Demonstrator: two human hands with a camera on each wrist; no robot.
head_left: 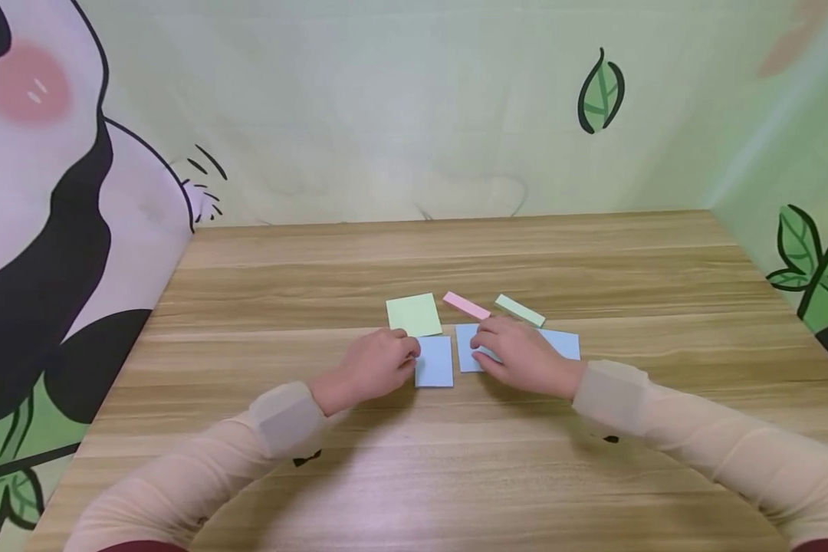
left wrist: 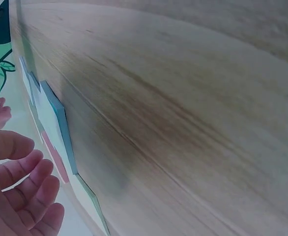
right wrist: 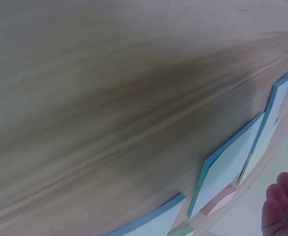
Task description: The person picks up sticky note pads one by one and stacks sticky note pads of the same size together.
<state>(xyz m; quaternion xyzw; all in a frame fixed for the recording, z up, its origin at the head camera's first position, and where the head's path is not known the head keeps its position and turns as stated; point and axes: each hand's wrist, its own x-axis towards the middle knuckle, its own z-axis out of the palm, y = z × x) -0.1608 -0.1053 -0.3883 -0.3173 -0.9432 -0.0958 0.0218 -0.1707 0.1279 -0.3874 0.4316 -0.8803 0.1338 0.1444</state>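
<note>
My left hand (head_left: 379, 364) hovers at the left edge of a blue square sticky-note pad (head_left: 435, 364), its fingers loosely bent with nothing between them. A second blue pad (head_left: 465, 353) lies just right of the first, partly covered by my right hand (head_left: 524, 356). Farther right, a third blue pad (head_left: 564, 343) shows beyond that hand. In the right wrist view the right fingers (right wrist: 284, 201) are relaxed and stand apart from the pads. The left fingers (left wrist: 33, 191) are likewise relaxed in the left wrist view.
Behind the blue pads lie a green square pad (head_left: 414, 314), a narrow pink strip pad (head_left: 466, 305) and a narrow pale green one (head_left: 520, 310). All rest on a wood-grain table (head_left: 414, 475), with a cartoon-printed backdrop (head_left: 386, 115) behind it.
</note>
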